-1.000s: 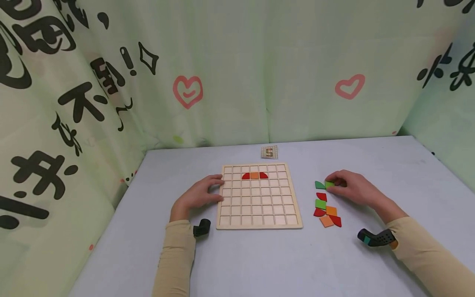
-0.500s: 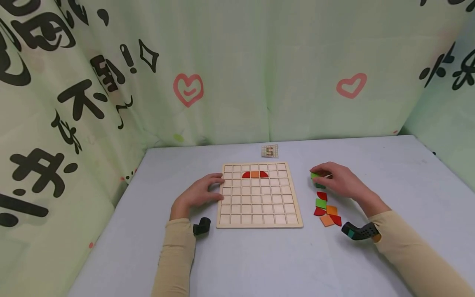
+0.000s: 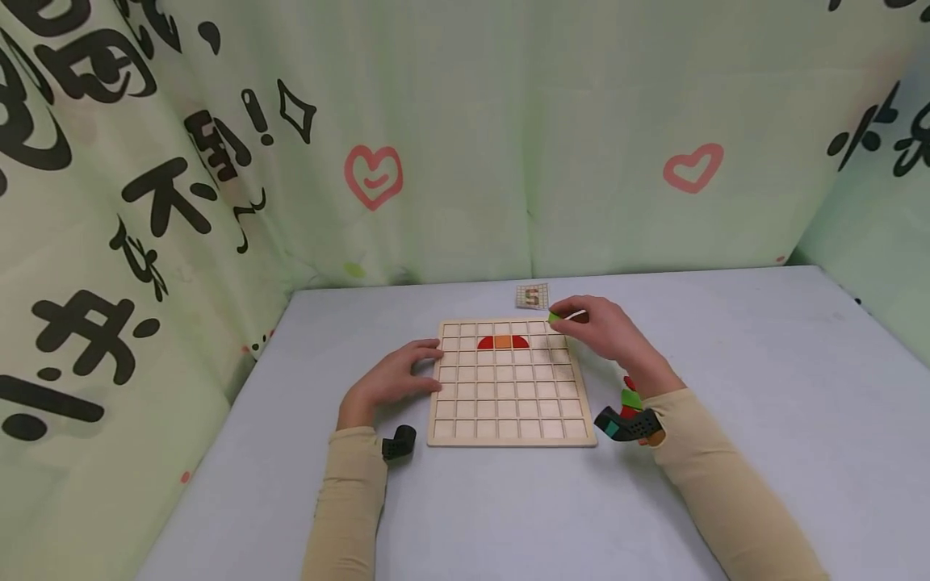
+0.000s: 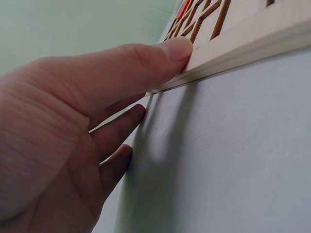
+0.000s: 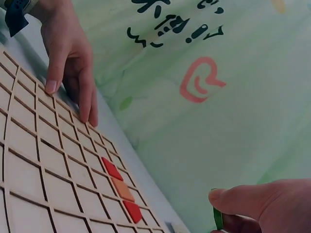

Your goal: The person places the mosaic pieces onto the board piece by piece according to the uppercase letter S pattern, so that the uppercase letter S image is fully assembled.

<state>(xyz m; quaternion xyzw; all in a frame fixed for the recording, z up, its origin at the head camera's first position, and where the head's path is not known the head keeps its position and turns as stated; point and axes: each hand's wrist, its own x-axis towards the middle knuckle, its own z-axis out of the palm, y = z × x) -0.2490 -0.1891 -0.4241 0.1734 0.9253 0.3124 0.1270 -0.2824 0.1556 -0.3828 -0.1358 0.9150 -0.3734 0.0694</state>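
A wooden grid board [image 3: 512, 442] lies on the table, with an orange square tile [image 3: 503, 342] between two red curved tiles [image 3: 520, 342] near its top. My left hand [image 3: 392, 376] rests at the board's left edge; its thumb [image 4: 177, 48] touches the rim in the left wrist view, fingers extended. My right hand [image 3: 603, 324] is over the board's top right corner and pinches a green tile [image 5: 218, 219] between thumb and fingers. In the head view, only a bit of that tile shows past the fingertips.
Loose red and green tiles [image 3: 630, 399] lie right of the board, partly hidden under the right wrist and its black camera [image 3: 626, 424]. A small patterned card [image 3: 533, 296] lies behind the board. A pale green curtain [image 3: 465, 145] hangs around the table.
My right hand has picked up the green tile from the loose pieces and carried it left to the board's top right corner. The left hand stays at the board's edge.
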